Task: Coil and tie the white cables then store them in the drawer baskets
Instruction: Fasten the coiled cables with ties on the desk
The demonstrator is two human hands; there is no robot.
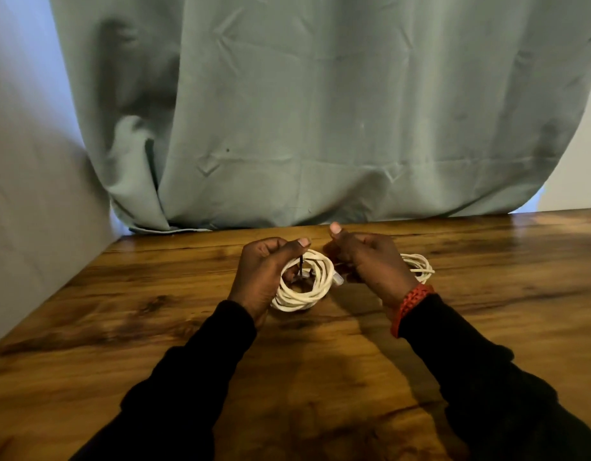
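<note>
A coiled white cable (307, 287) is held just above the wooden table (154, 294) by my left hand (261, 274), whose fingers wrap the coil's left side. A thin black tie (301, 266) crosses the coil near my left thumb. My right hand (367, 257) is closed just right of the coil, thumb up; what it pinches is hidden. Behind my right hand a second white cable coil (419, 266) lies on the table, partly covered by the wrist.
A grey-green curtain (304, 111) hangs behind the table's far edge. A pale wall (28, 194) runs along the left side. A red band (409, 306) circles my right wrist. No drawer or basket is in view.
</note>
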